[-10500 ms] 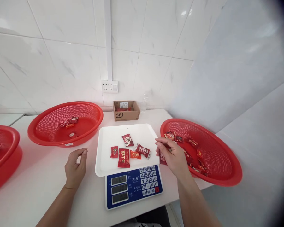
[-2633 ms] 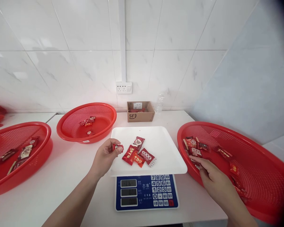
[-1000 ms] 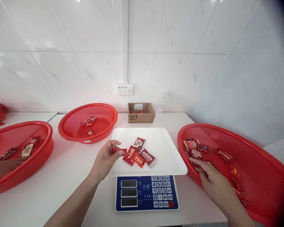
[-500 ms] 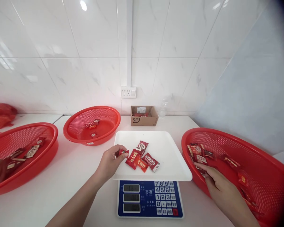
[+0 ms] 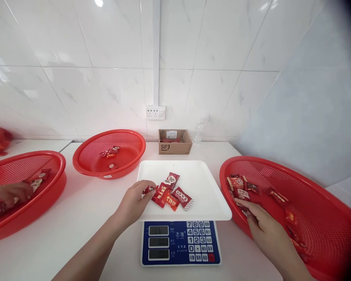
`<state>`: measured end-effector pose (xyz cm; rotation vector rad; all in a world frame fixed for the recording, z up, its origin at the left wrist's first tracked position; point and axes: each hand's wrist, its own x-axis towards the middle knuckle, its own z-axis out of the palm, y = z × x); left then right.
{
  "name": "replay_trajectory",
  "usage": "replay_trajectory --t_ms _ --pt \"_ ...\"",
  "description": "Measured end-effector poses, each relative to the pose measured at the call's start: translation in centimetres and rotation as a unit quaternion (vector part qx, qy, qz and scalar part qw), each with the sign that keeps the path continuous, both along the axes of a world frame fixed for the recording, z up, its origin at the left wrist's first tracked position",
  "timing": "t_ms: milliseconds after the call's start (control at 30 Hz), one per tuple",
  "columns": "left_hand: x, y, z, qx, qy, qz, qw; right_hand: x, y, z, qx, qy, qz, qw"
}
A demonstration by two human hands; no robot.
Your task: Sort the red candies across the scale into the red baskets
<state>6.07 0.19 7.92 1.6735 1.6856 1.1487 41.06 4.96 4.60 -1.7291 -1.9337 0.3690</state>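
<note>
Pinching a small red candy [image 5: 148,190] between thumb and fingertips, the left hand [image 5: 133,203] hovers at the left edge of the tray [image 5: 199,175] on the scale [image 5: 181,242], just beside the loose sweets [image 5: 172,192] mid-frame; lower right, the right hand [image 5: 265,226] lies in the right basket [image 5: 318,195], fingers stretched onto wrappers [image 5: 240,183], grip impossible to tell; far left, another person's hand [image 5: 10,192] is in the left basket [image 5: 55,160]

Red mesh baskets [image 5: 111,153], red wrapped candies [image 5: 172,193], white tray [image 5: 204,183], blue scale [image 5: 181,244].
</note>
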Motion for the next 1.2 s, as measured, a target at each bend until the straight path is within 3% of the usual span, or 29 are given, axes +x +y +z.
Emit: replay_trajectory --t_ms 133,267,367,533,767,1000,1100,1200 --pt "-0.2 0.3 -0.5 -0.01 0.048 0.02 0.999 0.0 -0.1 -0.2 -0.013 -0.003 0.0 1.0" --pt "-0.3 0.6 -1.2 0.033 0.153 0.004 0.988 0.0 -0.2 0.1 -0.023 -0.004 -0.001 1.0" --pt "0.2 0.4 -1.2 0.051 0.184 -0.024 0.981 -0.1 -0.3 0.3 -0.029 -0.005 -0.003 1.0" --pt "1.1 0.2 -0.4 0.011 0.181 -0.083 0.98 -0.3 -0.4 0.6 -0.031 -0.007 -0.003 0.999" --pt "1.3 0.4 -0.5 -0.01 0.249 -0.135 0.959 -0.2 -0.4 0.3 -0.012 0.003 0.005 1.0" --pt "1.3 0.1 -0.4 -0.004 0.266 -0.104 0.958 0.1 -0.4 0.2 0.067 0.036 -0.005 0.997" --pt "0.8 -0.2 -0.8 -0.027 0.25 -0.049 0.967 -0.5 -1.1 1.1 0.12 0.053 -0.019 0.991" --pt "0.5 -0.6 -0.9 -0.013 0.187 0.013 0.982 -1.9 -1.8 1.7 0.151 0.066 0.034 0.986"
